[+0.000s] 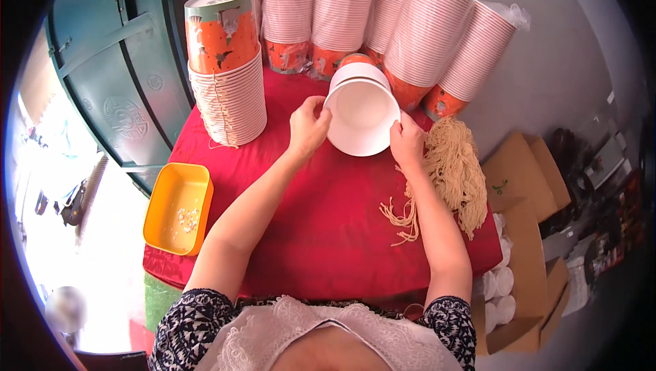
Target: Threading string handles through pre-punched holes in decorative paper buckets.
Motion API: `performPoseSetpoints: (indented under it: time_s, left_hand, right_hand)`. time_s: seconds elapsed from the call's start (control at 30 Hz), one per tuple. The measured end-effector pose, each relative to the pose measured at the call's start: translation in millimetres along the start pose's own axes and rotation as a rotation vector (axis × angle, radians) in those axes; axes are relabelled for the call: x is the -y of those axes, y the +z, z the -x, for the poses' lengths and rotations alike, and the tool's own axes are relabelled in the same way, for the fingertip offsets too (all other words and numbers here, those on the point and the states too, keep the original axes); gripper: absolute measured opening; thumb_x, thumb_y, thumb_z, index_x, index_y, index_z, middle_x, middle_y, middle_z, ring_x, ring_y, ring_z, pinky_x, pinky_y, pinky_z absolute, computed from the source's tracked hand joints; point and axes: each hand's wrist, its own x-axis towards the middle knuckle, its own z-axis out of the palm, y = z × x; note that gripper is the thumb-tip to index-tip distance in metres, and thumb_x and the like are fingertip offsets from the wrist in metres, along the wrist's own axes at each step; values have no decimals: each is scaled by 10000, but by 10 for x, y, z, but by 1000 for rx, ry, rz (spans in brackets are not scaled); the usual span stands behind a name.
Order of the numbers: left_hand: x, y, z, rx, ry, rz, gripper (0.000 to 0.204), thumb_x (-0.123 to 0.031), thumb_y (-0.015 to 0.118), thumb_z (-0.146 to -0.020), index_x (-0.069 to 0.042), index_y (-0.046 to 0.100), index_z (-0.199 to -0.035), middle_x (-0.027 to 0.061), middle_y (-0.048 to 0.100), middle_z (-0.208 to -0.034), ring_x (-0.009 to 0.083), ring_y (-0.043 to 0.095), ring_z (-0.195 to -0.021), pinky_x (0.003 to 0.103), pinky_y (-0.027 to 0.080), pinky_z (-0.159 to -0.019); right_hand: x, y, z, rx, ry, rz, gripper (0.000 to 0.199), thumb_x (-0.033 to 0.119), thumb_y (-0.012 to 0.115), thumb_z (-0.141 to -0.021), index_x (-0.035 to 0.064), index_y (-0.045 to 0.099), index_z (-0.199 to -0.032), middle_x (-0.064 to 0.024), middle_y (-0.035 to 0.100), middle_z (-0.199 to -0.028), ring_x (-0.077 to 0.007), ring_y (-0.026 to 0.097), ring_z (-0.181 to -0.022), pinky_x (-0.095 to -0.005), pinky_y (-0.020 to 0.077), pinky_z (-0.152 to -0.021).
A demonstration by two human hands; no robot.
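Both my hands hold a white-lined paper tub (362,118) above the middle of the table, its open mouth tilted toward me. Behind its rim shows a second white rim and an orange part, so it seems nested with another tub. My left hand (311,125) has its fingers curled against the left side of the rim. Gripping the right side of the rim is my right hand (408,140). Close to that hand lies a thick bundle of beige strings (454,173), with loose ends spread toward the table's middle. At left stands an upside-down stack of orange-patterned tubs (229,98), strings hanging down its side.
Tall plastic-wrapped stacks of tubs (342,9) line the back of the red-covered table (307,234). A yellow bin (178,207) with small white bits sits at the left edge. Cardboard boxes (523,180) with white items stand at right, a green metal door (116,63) at left.
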Motion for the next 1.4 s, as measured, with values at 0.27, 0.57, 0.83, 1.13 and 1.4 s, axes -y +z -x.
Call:
performPoseSetpoints:
  time_s: [0.27, 0.57, 0.83, 1.13, 1.4]
  left_hand:
    - [-188, -645, 414, 136, -29, 248, 453, -171, 525, -956, 68, 532, -1340, 141, 644, -1169, 170, 580, -1044, 302, 458, -915]
    - [-139, -953, 822, 119, -331, 625, 360, -232, 595, -1002, 21, 505, -1241, 92, 641, -1126, 177, 636, -1026, 353, 526, -908]
    - [-170, -1086, 922, 106, -333, 778, 157, -89, 633, -964, 4, 552, -1061, 68, 668, -953, 124, 627, -853, 283, 514, -807]
    - [-185, -1066, 974, 99, -288, 661, 133, -79, 639, -962, -9, 540, -1017, 50, 663, -923, 106, 618, -839, 268, 512, -775]
    - [-265, -995, 1009, 165, -238, 535, 133, -76, 624, -973, -7, 529, -1034, 56, 659, -939, 106, 628, -851, 271, 530, -774]
  right_hand:
    - [649, -422, 214, 110, 529, -508, 217, 79, 507, -913, -64, 665, -876, -68, 649, -670, -112, 584, -513, -273, 469, -450]
    - [899, -277, 514, 190, 695, -926, 215, 62, 488, -917, -55, 668, -894, -99, 677, -765, -147, 612, -568, -268, 491, -457]
    - [546, -4, 743, 256, 373, -86, 299, 161, 521, -962, -70, 657, -1095, -133, 698, -900, -227, 661, -730, -328, 524, -648]
    - [1057, -308, 815, 217, 139, -588, 333, 281, 454, -1062, -5, 622, -1032, -52, 638, -890, -133, 593, -832, -280, 473, -743]
    - [1023, -284, 872, 285, 223, -930, 184, 193, 574, -1013, 9, 578, -1008, 22, 541, -799, -44, 468, -667, -214, 393, -594]
